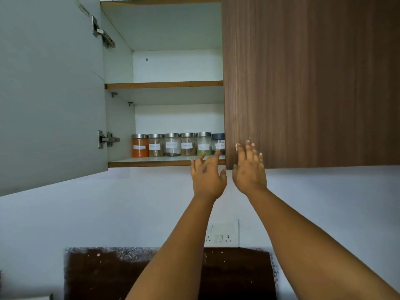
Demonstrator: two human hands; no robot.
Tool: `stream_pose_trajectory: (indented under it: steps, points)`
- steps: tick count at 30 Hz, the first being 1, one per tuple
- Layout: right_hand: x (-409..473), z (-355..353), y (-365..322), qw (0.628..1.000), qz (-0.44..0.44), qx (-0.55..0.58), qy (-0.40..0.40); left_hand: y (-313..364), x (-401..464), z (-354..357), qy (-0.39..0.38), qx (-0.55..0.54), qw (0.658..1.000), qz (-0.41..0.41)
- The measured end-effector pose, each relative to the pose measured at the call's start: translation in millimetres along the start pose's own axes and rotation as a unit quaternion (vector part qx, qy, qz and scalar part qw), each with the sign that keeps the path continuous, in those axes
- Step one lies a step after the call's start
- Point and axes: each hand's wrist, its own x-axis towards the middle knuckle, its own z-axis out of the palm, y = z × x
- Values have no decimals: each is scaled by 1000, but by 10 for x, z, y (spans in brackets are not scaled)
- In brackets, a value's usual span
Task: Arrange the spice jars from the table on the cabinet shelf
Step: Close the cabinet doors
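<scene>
Several labelled glass spice jars stand in a row on the lower cabinet shelf point(151, 163), from an orange-filled jar point(140, 146) at the left to a dark-lidded jar point(218, 144) at the right, half hidden by the closed door. My left hand point(207, 176) is raised just below the shelf edge, fingers spread, its fingertips in front of the dark-lidded jar. My right hand point(249, 167) is open in front of the lower corner of the closed wooden door point(309, 83), holding nothing.
The left cabinet door point(49, 94) hangs open with two metal hinges. The upper shelf point(164, 84) holds nothing visible. A wall socket plate point(223, 233) sits below on the white wall, above a dark speckled countertop point(104, 273).
</scene>
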Motion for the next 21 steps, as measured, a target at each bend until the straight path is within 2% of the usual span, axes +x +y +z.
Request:
stream_pose_trajectory:
  steps: [3, 7, 11, 15, 19, 20, 21]
  points:
    - [-333, -316, -336, 997, 12, 51, 61, 74, -406, -443, 72, -49, 995, -39]
    - [-746, -794, -1086, 989, 9, 120, 91, 31, -970, -1041, 111, -89, 984, -106]
    - [-1041, -1253, -1989, 969, -36, 218, 116, -175, -1392, -1664, 147, -91, 977, -129]
    - [-1413, -1531, -2897, 944, -121, 297, 80, -534, -1742, -2370, 171, -75, 967, -175]
    - [-1656, -1548, -3568, 928, -184, 323, -2, -915, -1912, -2921, 188, -81, 946, -251]
    - [-1682, -1534, -3713, 925, -202, 321, -22, -1007, -1918, -3033, 183, -104, 935, -287]
    - [-1701, -1518, -3873, 921, -218, 320, -38, -1101, -1921, -3162, 182, -149, 910, -343]
